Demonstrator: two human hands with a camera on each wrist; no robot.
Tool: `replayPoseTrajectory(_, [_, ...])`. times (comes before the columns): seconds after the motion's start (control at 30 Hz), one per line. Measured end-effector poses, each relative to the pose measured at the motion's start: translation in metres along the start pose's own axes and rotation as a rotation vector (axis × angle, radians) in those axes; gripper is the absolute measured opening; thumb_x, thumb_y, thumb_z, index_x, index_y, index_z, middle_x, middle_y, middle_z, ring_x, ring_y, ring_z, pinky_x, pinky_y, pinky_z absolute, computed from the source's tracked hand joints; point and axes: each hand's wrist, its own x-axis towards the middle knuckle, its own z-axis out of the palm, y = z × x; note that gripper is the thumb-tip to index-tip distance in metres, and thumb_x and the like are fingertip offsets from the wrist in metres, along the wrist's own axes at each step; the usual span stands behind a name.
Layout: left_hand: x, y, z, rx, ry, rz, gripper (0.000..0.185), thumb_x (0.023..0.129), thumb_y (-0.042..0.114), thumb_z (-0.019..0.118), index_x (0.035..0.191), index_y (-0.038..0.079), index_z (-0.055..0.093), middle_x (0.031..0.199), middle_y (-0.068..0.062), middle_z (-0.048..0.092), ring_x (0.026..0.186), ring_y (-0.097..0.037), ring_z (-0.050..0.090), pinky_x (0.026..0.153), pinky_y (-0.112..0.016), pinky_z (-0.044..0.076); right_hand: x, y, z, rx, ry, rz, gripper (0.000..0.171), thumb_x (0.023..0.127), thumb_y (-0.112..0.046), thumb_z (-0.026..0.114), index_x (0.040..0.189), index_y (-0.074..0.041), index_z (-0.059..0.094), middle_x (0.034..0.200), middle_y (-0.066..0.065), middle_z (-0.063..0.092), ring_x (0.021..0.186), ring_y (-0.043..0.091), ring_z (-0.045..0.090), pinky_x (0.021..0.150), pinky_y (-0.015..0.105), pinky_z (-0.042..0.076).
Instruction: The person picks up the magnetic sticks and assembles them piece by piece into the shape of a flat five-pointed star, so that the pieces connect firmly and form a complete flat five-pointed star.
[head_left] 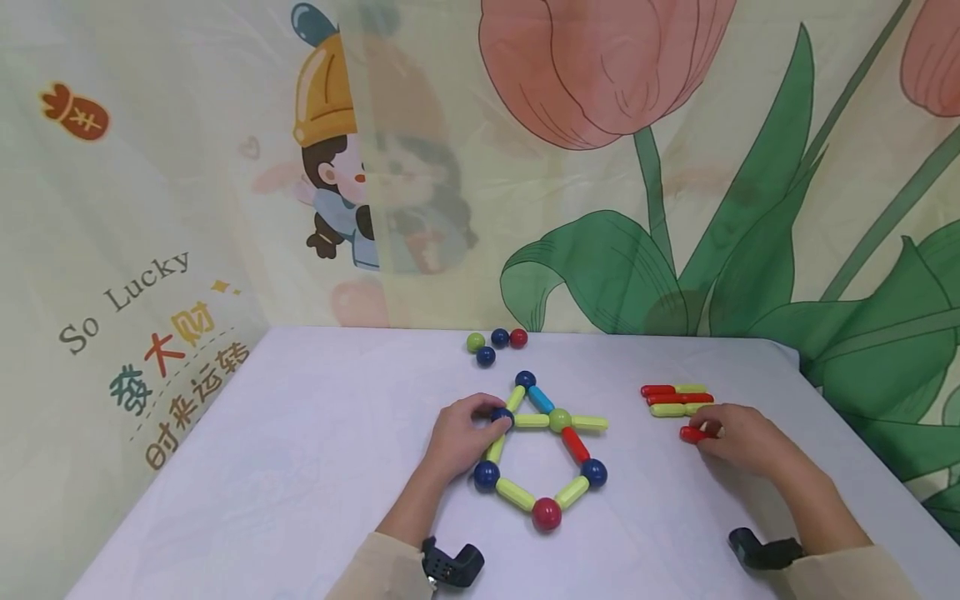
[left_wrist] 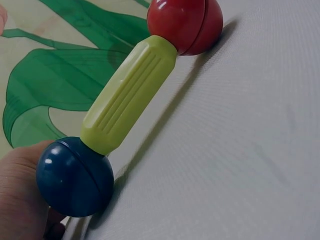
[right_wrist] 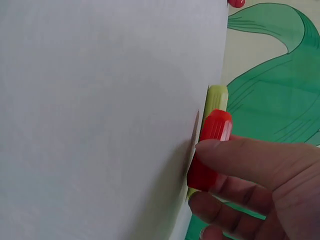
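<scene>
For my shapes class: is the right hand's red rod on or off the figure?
Off: the right hand pinches the red rod apart from the ball-and-rod figure.

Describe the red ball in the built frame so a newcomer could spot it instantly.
On the white table, find the joined frame: a triangle on a pentagon. At the pentagon's near corner sits the red ball, between two yellow-green rods; the frame's other balls are blue or green.

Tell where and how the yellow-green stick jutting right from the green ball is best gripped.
Probably the yellow-green stick is best pinched across its narrow width at the free right end, coming from the right: its left end meets the green ball, while the slim body points right with nothing attached there.
</scene>
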Motion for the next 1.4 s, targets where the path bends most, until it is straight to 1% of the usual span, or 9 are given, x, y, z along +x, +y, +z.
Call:
replayPoseTrajectory(0.17, [0.0,-0.001,0.001,0.005,0.003,0.0,0.026,0.094,0.029,0.075,0.118,0.019,0.074,0.116,-0.001,0.075,0.116,-0.023,0.066,0.106,-0.047,0.051,-0.001,-0.012,0.002,0.037,0.034,-0.05,0.03,0.087,-0.014,0.08,0.114,-0.004,0.072,0.096,0.01,0.066,0.089,0.024,0.057,0.068,0.034,0.057])
replayPoseTrajectory(0.3, [0.0,-0.001,0.001,0.004,-0.001,-0.003,0.026,0.094,0.029,0.075,0.118,0.019,0.073,0.117,-0.001,0.075,0.116,-0.023,0.066,0.106,-0.047,0.051,-0.001,-0.024,0.004,0.045,0.045,-0.073,0.026,0.086,-0.012,0.081,0.111,-0.008,0.074,0.096,0.007,0.067,0.089,0.023,0.057,0.069,0.032,0.056])
replayPoseTrajectory(0.5, [0.001,0.0,0.0,0.011,0.004,-0.003,0.026,0.094,0.029,0.075,0.118,0.019,0.073,0.117,-0.001,0.075,0.116,-0.023,0.067,0.106,-0.047,0.05,0.001,-0.042,0.008,0.041,0.048,-0.112,0.029,0.082,-0.009,0.084,0.11,-0.009,0.075,0.101,0.008,0.07,0.093,0.024,0.059,0.072,0.037,0.06])
replayPoseTrajectory(0.7, [0.001,0.0,0.0,0.009,-0.003,-0.004,0.026,0.094,0.03,0.075,0.118,0.02,0.073,0.117,-0.001,0.075,0.117,-0.023,0.067,0.106,-0.047,0.05,0.001,-0.055,0.014,0.053,0.046,-0.171,0.027,0.08,-0.005,0.084,0.105,-0.011,0.074,0.1,0.004,0.07,0.095,0.022,0.062,0.076,0.04,0.062])
replayPoseTrajectory(0.9, [0.001,0.001,0.001,0.009,-0.005,-0.013,0.027,0.094,0.03,0.075,0.119,0.02,0.073,0.117,-0.001,0.075,0.117,-0.023,0.066,0.107,-0.047,0.05,-0.001,-0.072,0.017,0.053,0.027,-0.17,0.032,0.077,-0.007,0.087,0.105,-0.013,0.074,0.101,0.003,0.07,0.097,0.021,0.063,0.078,0.041,0.062])
replayPoseTrajectory(1.1, [0.0,0.0,0.0,0.013,-0.004,-0.012,0.027,0.094,0.03,0.075,0.119,0.02,0.073,0.117,0.0,0.075,0.116,-0.023,0.066,0.106,-0.047,0.05,-0.002,-0.088,0.021,0.029,0.002,-0.193,0.029,0.08,-0.005,0.085,0.103,-0.015,0.074,0.099,-0.001,0.069,0.096,0.018,0.064,0.082,0.041,0.062])
replayPoseTrajectory(1.27, [0.0,0.0,0.0,0.011,-0.004,-0.007,0.027,0.094,0.03,0.075,0.119,0.019,0.073,0.117,-0.001,0.075,0.116,-0.023,0.066,0.106,-0.047,0.05,-0.003,-0.092,0.025,0.04,-0.017,-0.207,0.027,0.082,-0.003,0.083,0.102,-0.017,0.073,0.097,-0.004,0.068,0.095,0.016,0.063,0.083,0.04,0.061])
replayPoseTrajectory(1.4, [0.0,0.001,0.0,0.01,-0.006,-0.012,0.027,0.094,0.03,0.075,0.119,0.019,0.073,0.117,-0.001,0.075,0.116,-0.023,0.066,0.106,-0.047,0.05,-0.004,-0.094,0.027,0.045,-0.029,-0.194,0.028,0.081,-0.004,0.083,0.103,-0.018,0.074,0.097,-0.004,0.068,0.096,0.015,0.062,0.085,0.04,0.061])
